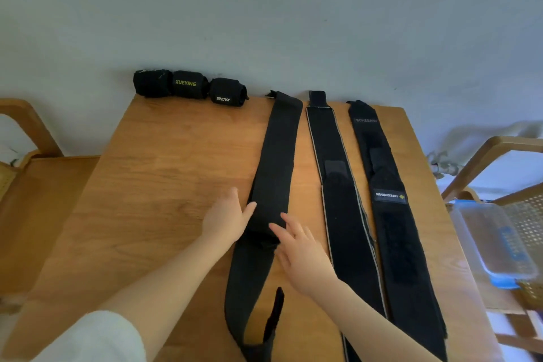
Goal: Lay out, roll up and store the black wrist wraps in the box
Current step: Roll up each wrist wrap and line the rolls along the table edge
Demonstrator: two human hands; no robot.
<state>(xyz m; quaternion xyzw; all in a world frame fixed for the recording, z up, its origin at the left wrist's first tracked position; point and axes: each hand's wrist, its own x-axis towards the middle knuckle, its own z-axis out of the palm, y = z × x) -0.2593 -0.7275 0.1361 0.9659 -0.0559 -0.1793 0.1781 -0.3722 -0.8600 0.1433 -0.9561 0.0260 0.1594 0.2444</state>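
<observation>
Three black wrist wraps lie lengthwise on the wooden table [164,156]. Left hand [227,219] and right hand [302,253], fingers spread, press flat on the leftmost wrap [276,161]; its near end is cut off. The clear box [493,239] sits right on a chair, contents indistinct.

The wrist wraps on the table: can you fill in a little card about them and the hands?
rolled wraps: three, at the table's far edge by the wall
flat wraps: three, laid side by side
left wrap: both hands on it
left hand: open, fingers on the wrap's left edge
right hand: open, fingers on the wrap
box: clear, blue clips, on a chair at right
</observation>
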